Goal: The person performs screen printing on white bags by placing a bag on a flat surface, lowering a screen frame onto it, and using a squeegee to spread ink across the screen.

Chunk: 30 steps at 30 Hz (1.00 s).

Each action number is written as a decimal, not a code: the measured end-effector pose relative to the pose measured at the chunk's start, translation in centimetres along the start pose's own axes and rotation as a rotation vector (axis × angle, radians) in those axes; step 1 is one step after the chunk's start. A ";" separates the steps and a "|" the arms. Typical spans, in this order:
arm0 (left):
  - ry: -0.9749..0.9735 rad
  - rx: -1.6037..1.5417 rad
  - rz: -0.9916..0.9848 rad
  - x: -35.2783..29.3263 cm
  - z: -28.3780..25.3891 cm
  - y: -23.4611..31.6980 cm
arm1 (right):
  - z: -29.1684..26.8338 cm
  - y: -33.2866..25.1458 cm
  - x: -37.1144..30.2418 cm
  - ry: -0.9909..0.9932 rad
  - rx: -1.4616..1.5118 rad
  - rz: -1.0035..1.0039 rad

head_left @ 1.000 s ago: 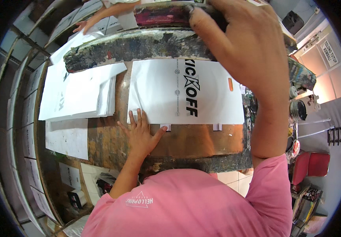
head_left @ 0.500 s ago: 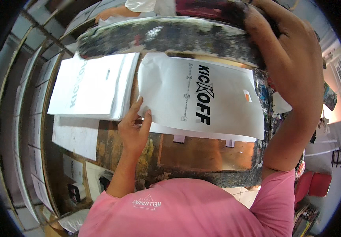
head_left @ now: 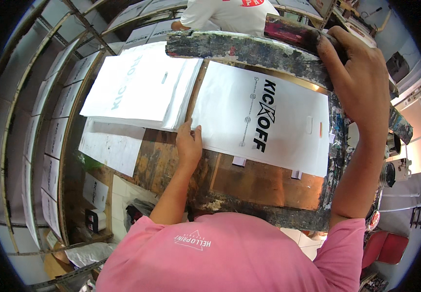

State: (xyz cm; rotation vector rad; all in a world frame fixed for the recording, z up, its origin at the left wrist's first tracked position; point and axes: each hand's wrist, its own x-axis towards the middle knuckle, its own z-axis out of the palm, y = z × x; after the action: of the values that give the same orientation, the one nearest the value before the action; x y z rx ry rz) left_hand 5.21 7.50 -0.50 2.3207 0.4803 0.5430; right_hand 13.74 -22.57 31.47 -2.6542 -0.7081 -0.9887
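Sheet point(head_left: 261, 118) has flattened, hands point(head_left: 189, 145) apart, left touching edge.

red chair point(head_left: 394, 248) (pale tiled floor point(head_left: 118, 194))

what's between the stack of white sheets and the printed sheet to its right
A narrow strip of brown tabletop, with the left hand at its near end; the head view shows it.

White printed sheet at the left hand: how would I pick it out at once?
On the stained worktable, find the stack of white sheets. Just right of it, by the left hand, lies the white printed sheet. Its lettering is bold black; the stack's looks pale.
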 end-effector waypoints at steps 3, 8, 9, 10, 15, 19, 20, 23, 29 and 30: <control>0.083 0.196 0.170 0.1 -0.5 0.8 | 0.0 0.5 -0.6 0.023 -0.084 -0.007; -0.037 0.483 0.120 -1.9 -0.1 0.1 | -0.2 -0.1 -0.6 -0.030 -0.049 0.028; -0.047 0.536 0.074 -2.3 0.0 0.2 | -0.2 -0.1 -0.4 -0.017 -0.047 0.019; -0.054 0.525 0.075 -2.3 0.1 0.1 | -0.1 0.0 -0.4 -0.008 -0.051 0.011; -0.017 0.296 -0.013 -1.3 1.1 -1.7 | 0.1 0.2 -0.4 0.021 -0.060 0.011; 0.022 0.099 0.015 -0.7 1.1 -3.0 | 0.1 0.5 -0.4 0.023 -0.054 -0.028; -0.004 0.103 -0.018 -0.7 0.8 -2.7 | 0.2 0.7 -0.5 0.031 -0.055 -0.060; 0.160 0.302 0.254 -0.8 -0.3 -0.7 | 0.1 0.8 -0.4 0.040 -0.058 -0.049; 0.068 -0.234 0.087 2.4 -0.3 6.0 | -0.2 0.2 -0.1 -0.008 -0.049 0.019; 0.050 -0.389 0.017 3.7 -0.4 7.4 | -0.1 0.2 0.1 0.019 -0.043 -0.007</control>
State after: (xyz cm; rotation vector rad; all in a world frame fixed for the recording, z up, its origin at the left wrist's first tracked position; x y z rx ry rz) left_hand 9.52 4.41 5.84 1.9454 0.3433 0.6414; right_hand 13.86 -22.77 31.56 -2.6764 -0.7002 -1.0414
